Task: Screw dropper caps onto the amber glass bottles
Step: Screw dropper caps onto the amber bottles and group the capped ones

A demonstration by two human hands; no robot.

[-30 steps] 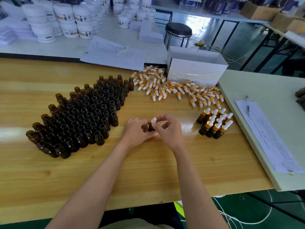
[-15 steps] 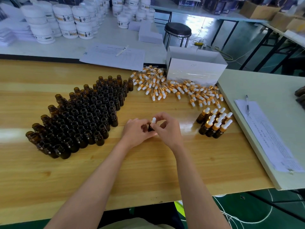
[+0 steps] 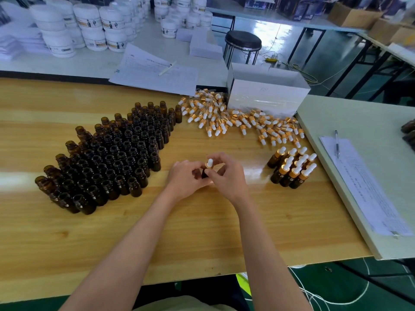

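Screwing dropper cap (image 3: 209, 163) onto amber bottle (image 3: 204, 174) at centre of bench (image 3: 202, 232) | left hand (image 3: 187, 178) grips bottle | right hand (image 3: 229, 176) pinches cap's gold collar | next move likely needs final tightening, then standing it beside capped bottles (image 3: 292, 169).

Packing workshop: worktables (image 3: 45, 232); stacked white jars (image 3: 59, 42); cardboard cartons (image 3: 353, 16); paper forms (image 3: 155, 74).
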